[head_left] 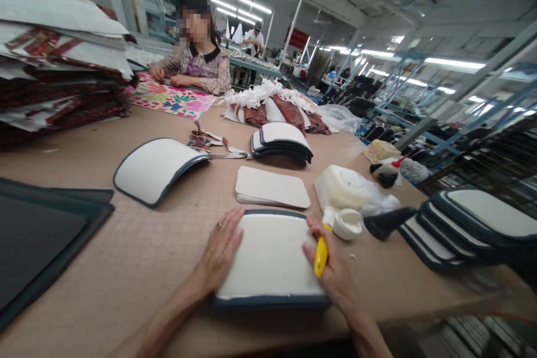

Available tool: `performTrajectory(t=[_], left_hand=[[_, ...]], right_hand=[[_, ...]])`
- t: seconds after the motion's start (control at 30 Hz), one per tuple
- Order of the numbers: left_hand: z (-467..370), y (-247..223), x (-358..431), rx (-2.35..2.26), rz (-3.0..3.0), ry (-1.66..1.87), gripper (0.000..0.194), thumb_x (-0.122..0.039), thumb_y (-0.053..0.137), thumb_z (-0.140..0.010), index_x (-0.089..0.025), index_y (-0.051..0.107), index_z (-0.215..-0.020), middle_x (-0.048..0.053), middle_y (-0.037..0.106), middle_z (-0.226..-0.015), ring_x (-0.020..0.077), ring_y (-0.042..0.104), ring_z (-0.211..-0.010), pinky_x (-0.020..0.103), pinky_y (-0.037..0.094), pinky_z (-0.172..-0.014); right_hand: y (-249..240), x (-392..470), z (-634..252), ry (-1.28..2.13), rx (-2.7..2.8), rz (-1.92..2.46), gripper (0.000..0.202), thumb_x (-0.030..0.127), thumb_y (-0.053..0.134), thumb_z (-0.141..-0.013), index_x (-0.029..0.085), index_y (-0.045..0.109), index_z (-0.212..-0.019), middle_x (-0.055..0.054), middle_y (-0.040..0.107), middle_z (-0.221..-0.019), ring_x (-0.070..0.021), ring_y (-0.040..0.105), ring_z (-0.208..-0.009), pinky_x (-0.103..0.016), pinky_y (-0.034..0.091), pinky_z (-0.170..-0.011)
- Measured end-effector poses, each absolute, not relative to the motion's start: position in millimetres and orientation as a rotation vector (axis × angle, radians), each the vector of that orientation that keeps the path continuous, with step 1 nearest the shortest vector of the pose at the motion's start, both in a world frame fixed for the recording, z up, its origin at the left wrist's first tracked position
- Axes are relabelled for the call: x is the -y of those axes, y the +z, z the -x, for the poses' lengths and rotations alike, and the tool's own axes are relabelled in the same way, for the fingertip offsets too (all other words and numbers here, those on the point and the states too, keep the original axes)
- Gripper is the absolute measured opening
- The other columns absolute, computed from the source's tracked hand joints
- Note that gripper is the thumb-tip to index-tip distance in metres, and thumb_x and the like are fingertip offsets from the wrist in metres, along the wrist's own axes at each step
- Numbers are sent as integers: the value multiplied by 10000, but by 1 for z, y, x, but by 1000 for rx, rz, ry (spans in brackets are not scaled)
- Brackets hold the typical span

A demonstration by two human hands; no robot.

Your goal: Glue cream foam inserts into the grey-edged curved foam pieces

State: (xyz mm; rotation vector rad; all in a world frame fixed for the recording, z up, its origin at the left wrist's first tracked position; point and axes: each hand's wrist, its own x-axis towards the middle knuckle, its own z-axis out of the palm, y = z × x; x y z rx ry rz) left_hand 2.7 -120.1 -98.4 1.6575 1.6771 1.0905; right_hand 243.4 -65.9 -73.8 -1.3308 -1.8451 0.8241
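A cream panel with dark blue edging (272, 257) lies in front of me at the near table edge. My left hand (222, 246) rests along its left side, fingers stretched out and flat, a ring on one finger. At the right side, my right hand (329, 260) touches the panel while gripping a yellow-handled tool (321, 254) between thumb and fingers; I cannot make out the tool's kind. Just beyond the panel are thin cream boards with rounded corners (272, 187), stacked. A small white cup-like thing (349, 225) sits beside my right hand.
Curved edged panels (155, 170) lie left of centre, more (281, 145) behind. Right are a bagged whitish block (342, 187), a dark tapered object (388, 224) and a panel stack (474, 229). Dark sheets (42, 240) lie left. A co-worker (201, 61) sits across.
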Motion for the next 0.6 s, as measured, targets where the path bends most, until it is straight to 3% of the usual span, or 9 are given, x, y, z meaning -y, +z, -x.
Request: performTrajectory(t=[0.1,0.2,0.37,0.6], left_hand=[[9,-92,113,-1564,-1593,1113,453,-332,325,-900,-128,426,-1292,103,434,-1358,226,324,-1286,409,181,-1107],[25,-87,104,-1456,-1595,1088,394,-357,447,-852,-186,533,-1196,68,533,-1262,245,441,-1195,370,298,-1043],[42,-84,88,-1334,-1564,1048,367,-363,585,-761,-190,622,-1082,65,579,-1181,269,506,-1109,349,371,-954],[46,-92,81,-1325,-1386,1054,329,-348,502,-774,-160,672,-983,86,619,-1112,268,547,-1053,388,391,-929]], right_hand=[[-69,66,-240,851,1856,1313,254,382,512,-818,221,505,-1015,-101,516,-1295,-202,431,-1244,-393,298,-1061],[-69,64,-242,852,1871,1301,253,383,510,-822,227,503,-1020,-95,526,-1285,-206,439,-1239,-400,304,-1055],[-69,65,-244,815,1886,1289,227,363,501,-839,229,494,-1022,-105,485,-1327,-207,410,-1261,-420,268,-1075],[-73,68,-249,806,1895,1335,212,357,478,-860,227,496,-1025,-106,489,-1327,-213,390,-1277,-429,255,-1084]])
